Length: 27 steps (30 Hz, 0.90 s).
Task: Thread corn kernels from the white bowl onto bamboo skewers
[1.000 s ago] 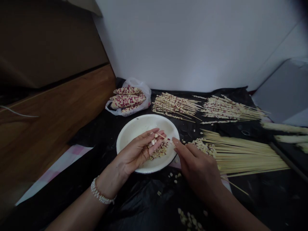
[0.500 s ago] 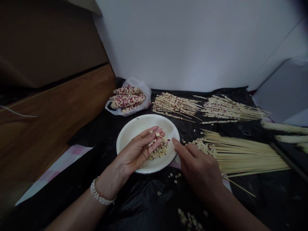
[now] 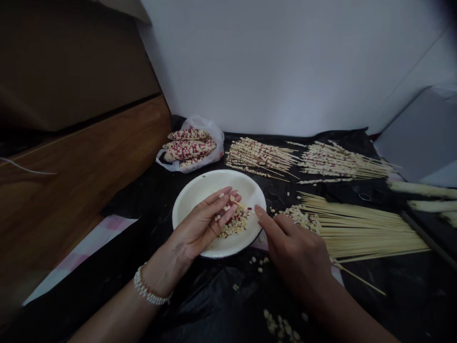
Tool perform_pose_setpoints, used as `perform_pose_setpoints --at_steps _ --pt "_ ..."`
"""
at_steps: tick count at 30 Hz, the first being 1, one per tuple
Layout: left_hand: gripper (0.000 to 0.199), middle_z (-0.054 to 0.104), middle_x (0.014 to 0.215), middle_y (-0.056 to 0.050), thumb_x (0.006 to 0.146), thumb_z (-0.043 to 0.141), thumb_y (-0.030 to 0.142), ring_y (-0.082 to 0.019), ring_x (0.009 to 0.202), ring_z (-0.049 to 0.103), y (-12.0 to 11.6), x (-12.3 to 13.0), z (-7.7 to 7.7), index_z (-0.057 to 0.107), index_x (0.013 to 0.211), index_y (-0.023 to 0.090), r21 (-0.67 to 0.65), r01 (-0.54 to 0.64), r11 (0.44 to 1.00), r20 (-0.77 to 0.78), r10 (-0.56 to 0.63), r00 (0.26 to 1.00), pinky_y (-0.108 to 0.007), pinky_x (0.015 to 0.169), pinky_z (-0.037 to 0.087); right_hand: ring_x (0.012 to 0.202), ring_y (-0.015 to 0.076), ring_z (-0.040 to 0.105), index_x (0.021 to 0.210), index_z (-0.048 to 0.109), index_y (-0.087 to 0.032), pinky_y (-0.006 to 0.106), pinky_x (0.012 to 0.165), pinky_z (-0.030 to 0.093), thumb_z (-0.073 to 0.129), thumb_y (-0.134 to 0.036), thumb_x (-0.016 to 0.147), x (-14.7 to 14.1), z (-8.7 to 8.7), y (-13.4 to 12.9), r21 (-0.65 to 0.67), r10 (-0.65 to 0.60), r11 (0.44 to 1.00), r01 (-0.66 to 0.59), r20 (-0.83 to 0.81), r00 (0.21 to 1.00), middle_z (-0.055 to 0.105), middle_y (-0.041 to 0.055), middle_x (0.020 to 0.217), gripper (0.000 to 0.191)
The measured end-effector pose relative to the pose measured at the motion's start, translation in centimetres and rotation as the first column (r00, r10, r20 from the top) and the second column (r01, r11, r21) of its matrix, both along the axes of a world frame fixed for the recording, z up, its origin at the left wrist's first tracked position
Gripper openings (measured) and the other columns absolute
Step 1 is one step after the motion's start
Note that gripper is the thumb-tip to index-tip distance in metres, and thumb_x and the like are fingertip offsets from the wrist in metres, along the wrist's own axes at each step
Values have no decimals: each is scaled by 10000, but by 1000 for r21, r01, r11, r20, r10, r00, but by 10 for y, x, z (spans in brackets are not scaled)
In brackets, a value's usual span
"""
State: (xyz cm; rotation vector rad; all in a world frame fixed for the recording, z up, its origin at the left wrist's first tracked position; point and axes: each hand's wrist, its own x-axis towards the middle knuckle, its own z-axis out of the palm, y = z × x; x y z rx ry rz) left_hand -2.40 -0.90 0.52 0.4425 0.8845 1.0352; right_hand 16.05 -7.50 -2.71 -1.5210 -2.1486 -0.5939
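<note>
Along a white wall [image 3: 285, 62] lies black plastic sheeting [image 3: 214, 295].

Left hand [image 3: 202, 221] cupping corn kernels [image 3: 232, 224] over white plate [image 3: 210, 183]; right hand [image 3: 296, 252] holding thin bamboo skewer [image 3: 360, 278].

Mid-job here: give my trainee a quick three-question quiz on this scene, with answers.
1. True or false: the beaded bracelet is on the right wrist.
2. What lies in the white plate? A) loose corn kernels B) whole cobs C) bare skewers
3. What are the speckled red-and-cream corn cobs lying in?

Key: 1. False: it is on the wrist of the left hand. 2. A. 3. A plastic bag.
</note>
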Motion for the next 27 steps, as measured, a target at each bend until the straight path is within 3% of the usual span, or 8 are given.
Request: perform_pose_setpoints --at_steps 5,8,13,17,21,24,27 --pt "558 586 1238 -160 799 472 37 -242 1057 623 4 -5 0 423 1340 164 -41 72 997 164 -64 984 -444 929 496 542 107 506 1260 559 -237 285 496 263 515 -141 845 1 -1 1 -15 -15 1000 15 -20 1000 587 -18 724 427" --pt "584 545 1300 -143 772 439 50 -263 1130 572 3 -8 0 443 1338 191 -2 138 990 197 -135 971 -505 951 454 528 104 493 1276 542 -240 282 488 259 497 -139 854 0 -3 2 -15 -6 1000 6 -32 999 585 -24 721 436" --pt "396 467 1410 -89 849 510 207 -275 1310 379 -4 -8 5 576 1239 222 161 263 951 -140 -242 960 -449 994 404 552 111 516 1264 550 -229 273 492 286 481 -136 854 1 -2 2 -29 4 1000 -5 -59 998 596 -15 726 426" --pt "410 590 1298 -71 798 598 152 -235 1271 445 -1 -12 9 622 1197 240 369 259 893 -436 -80 897 -339 1017 360 544 113 519 1260 551 -231 271 481 298 468 -137 856 -1 -1 2 -77 2 997 -9 -88 996 597 -14 712 423" --pt "293 683 1141 -55 733 626 83 -209 1223 494 7 -19 -1 737 971 214 491 333 805 -672 106 733 -267 1064 273 602 124 566 1220 578 -207 260 507 340 478 -177 879 -3 -2 4 -132 10 991 -33 -168 986 629 3 740 357" --pt "212 701 1075 -59 724 648 144 -249 1146 543 8 -23 -14 744 894 226 431 484 762 -785 53 617 -319 1043 302 660 142 602 1163 609 -191 257 539 377 470 -224 903 -5 -2 5 -172 13 984 -52 -220 975 664 23 794 297" --pt "242 682 1123 -66 756 647 226 -267 1129 545 5 -23 -17 721 986 245 369 652 662 -861 -21 508 -350 1022 301 687 155 621 1129 619 -189 259 554 401 463 -248 910 -5 -3 6 -197 4 979 -56 -254 967 683 32 840 276"
